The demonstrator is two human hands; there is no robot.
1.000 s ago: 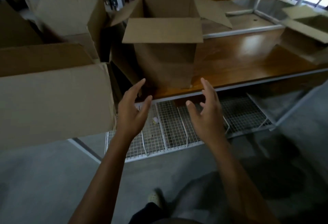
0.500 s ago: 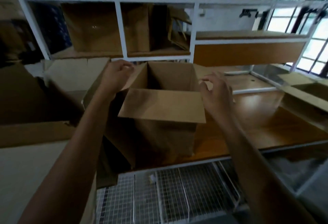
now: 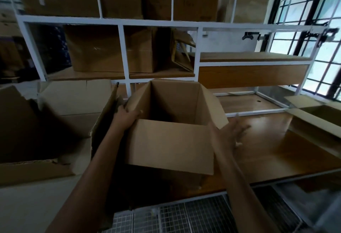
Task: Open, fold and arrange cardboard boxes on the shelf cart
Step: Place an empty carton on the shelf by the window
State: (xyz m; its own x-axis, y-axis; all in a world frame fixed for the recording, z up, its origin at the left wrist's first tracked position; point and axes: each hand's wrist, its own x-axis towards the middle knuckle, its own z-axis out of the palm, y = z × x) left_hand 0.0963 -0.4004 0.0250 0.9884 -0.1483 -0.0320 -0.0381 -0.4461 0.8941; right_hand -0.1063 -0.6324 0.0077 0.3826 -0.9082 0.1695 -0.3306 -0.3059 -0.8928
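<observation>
Open-topped brown cardboard box (image 3: 171,147), flaps out

The open-topped box (image 3: 171,140) in the middle of the frame can be entered freely from above. Its flaps splay outward and narrow the room around its rim. At centre left a neighbouring box (image 3: 73,103) crowds close, leaving only a tight slot where the left hand (image 3: 127,114) lies against the left flap. To the right, the counter (image 3: 276,155) gives a wide stretch of open wood, and the right hand (image 3: 234,133) hovers there with its fingers spread. Another box (image 3: 317,120) bounds that stretch at the right edge. Across the upper frame, the white shelf frame (image 3: 129,23) and stored boxes (image 3: 110,48) close off the back.
</observation>
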